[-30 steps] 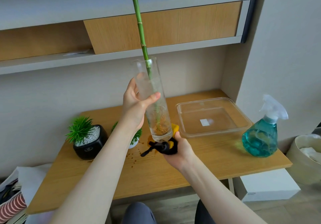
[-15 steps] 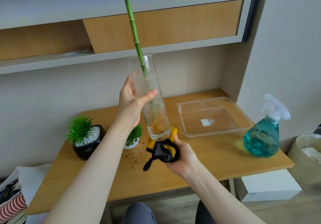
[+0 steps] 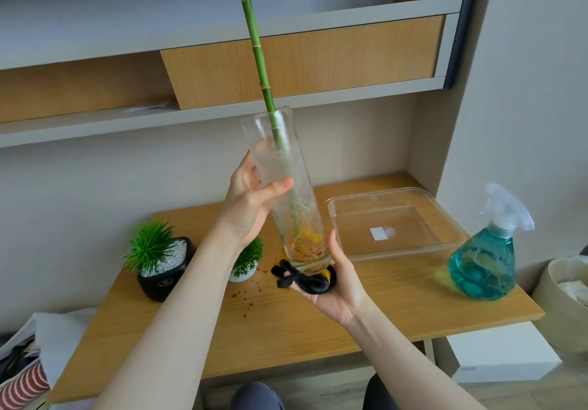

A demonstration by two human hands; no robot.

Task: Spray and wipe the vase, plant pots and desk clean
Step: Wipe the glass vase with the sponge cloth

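A tall clear glass vase with a green bamboo stalk in it is held tilted above the wooden desk. My left hand grips the vase around its middle. My right hand cups the vase's base and holds a black and yellow cloth against the bottom. A black pot with a green plant and white pebbles stands at the desk's left. A small white pot with a green plant is partly hidden behind my left forearm. Brown spots mark the desk.
A clear plastic tray lies at the back right of the desk. A teal spray bottle stands near the right edge. Shelves run above the desk. A beige bin sits on the floor at right, striped fabric at lower left.
Both hands have lifted the vase higher and tilted its top further left. My right hand with the cloth has shifted under the base.
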